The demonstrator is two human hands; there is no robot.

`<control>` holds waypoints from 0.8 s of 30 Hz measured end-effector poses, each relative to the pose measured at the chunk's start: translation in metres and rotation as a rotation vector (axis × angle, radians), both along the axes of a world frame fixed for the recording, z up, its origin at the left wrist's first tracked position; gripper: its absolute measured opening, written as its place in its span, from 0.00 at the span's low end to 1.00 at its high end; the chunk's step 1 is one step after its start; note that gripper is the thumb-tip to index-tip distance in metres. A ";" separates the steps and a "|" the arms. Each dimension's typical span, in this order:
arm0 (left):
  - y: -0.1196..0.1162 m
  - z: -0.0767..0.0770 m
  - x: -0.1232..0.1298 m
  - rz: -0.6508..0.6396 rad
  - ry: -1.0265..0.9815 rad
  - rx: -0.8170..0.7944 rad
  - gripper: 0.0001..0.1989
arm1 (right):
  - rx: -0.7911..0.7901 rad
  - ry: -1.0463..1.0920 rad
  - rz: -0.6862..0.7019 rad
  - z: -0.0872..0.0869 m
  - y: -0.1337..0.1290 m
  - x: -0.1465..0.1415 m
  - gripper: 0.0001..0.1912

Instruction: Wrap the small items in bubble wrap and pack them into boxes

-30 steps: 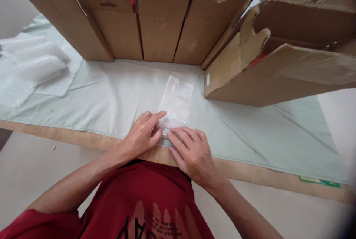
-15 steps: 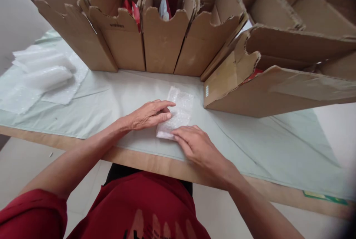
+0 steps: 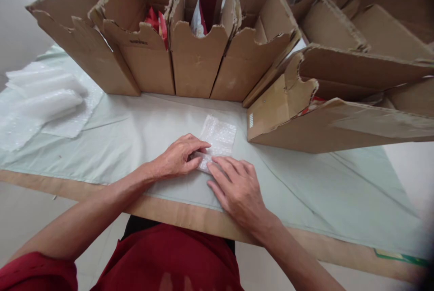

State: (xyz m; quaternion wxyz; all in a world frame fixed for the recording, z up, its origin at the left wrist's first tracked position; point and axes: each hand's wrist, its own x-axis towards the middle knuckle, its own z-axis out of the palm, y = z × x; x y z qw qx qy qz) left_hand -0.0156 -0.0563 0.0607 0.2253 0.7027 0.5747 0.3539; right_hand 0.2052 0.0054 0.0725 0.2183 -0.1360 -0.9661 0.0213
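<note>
Bubble-wrap piece (image 3: 219, 135) is on the cloth (image 3: 162, 128), just in from the wooden table edge (image 3: 190, 213) & right in front of the person, prob. b/c that's easiest reach for both hands. Far part lies flat, w/ loose corners; near end is a narrow fold or roll, both hands on it. Can't tell if anything's inside. L hand (image 3: 179, 156): thumb & forefinger clamped round the roll's left end, thumb near side, finger far side, prob. so the fold doesn't spring back. R hand (image 3: 239, 187): fingers bent, lying side by side, tips on the roll's right end, thumb apart & nearer the body; looks like pressing more than pinching, likely to keep that end flat & level w/ the other. Hands are a bit apart, short bit of wrap showing btwn them. Beyond the wrap, cardboard boxes (image 3: 198, 63) stand side by side, cut-out fronts facing the person, prob. so contents can be seen & reached; red packets (image 3: 162, 29) stick up in one. Angled box (image 3: 339, 130) on the right sits nearer, turned, prob. for easy access, near the wrap but not touching. Far left: bubble-wrap stack (image 3: 50, 103), sheets loosely layered, prob. off to the side to stay out of the hands' way.
</note>
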 end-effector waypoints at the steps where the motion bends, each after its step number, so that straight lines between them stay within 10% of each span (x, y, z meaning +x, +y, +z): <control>1: 0.000 0.002 -0.001 0.003 -0.009 -0.012 0.20 | -0.002 -0.022 0.017 -0.002 0.002 -0.002 0.12; 10: 0.000 0.011 -0.010 -0.107 -0.155 -0.080 0.22 | -0.658 -0.143 -0.081 0.018 0.024 -0.010 0.14; 17: 0.005 -0.002 0.003 0.029 -0.025 0.003 0.15 | -0.054 0.101 -0.214 0.003 0.020 -0.003 0.10; 24: 0.004 -0.004 0.011 0.161 -0.055 -0.014 0.19 | -0.037 0.018 -0.087 -0.004 0.010 0.002 0.12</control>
